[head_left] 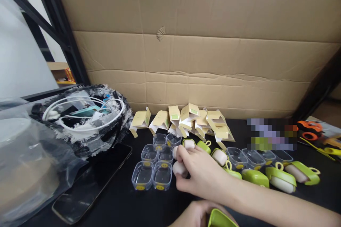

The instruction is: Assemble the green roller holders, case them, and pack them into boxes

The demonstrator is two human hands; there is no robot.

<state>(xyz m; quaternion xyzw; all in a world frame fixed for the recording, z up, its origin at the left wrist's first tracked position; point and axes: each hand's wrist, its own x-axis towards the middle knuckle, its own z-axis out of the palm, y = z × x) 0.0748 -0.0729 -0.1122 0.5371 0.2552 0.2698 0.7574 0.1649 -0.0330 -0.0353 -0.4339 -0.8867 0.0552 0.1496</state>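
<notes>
My right hand (198, 170) is closed, thumb and fingers round a rounded white block (179, 169) just right of the clear cups. A second white block (175, 152) shows partly behind its fingers. At the bottom edge, my left hand (195, 214) is partly cut off and grips a lime-green case shell (220, 219). Small clear cups with yellow labels, such as this clear cup (162, 175), stand in rows left of my right hand. Lime-green cases with ring loops, several with white blocks in them, lie near my right forearm, including one green case (281, 178).
Opened small cardboard boxes (189, 113) lie along the cardboard backboard (197, 53). More clear cups (253, 158) stand right of centre. A black phone (93, 184), a fluffy basket (87, 124) with a white cable and a plastic bag (29, 166) occupy the left. Orange-handled tools (310, 129) lie far right.
</notes>
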